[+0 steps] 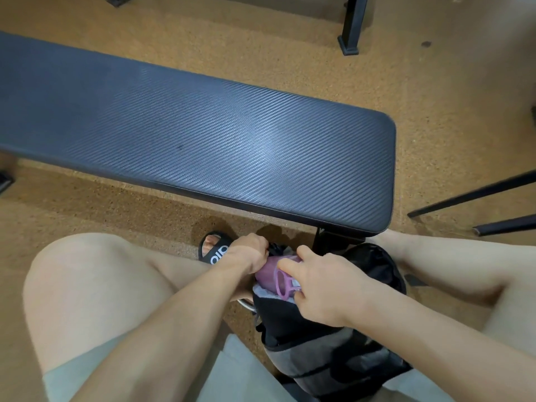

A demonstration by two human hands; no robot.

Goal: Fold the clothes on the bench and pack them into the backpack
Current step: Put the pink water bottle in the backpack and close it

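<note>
A black and grey backpack [327,343] stands on the floor between my knees, its top open. A purple garment [271,275] with a thin strap sticks out of the opening, over a pale grey cloth [262,292] inside. My right hand [322,288] presses on the purple garment, thumb and fingers around its strap. My left hand [246,253] grips the far edge of the backpack's opening. The dark padded bench [203,134] lies across the view in front of me with nothing on it.
My bare knees flank the backpack, and one foot in a black slide sandal [213,246] rests under the bench's near edge. Black metal legs [352,24] stand at the back, more black bars [478,195] at the right on the tan speckled floor.
</note>
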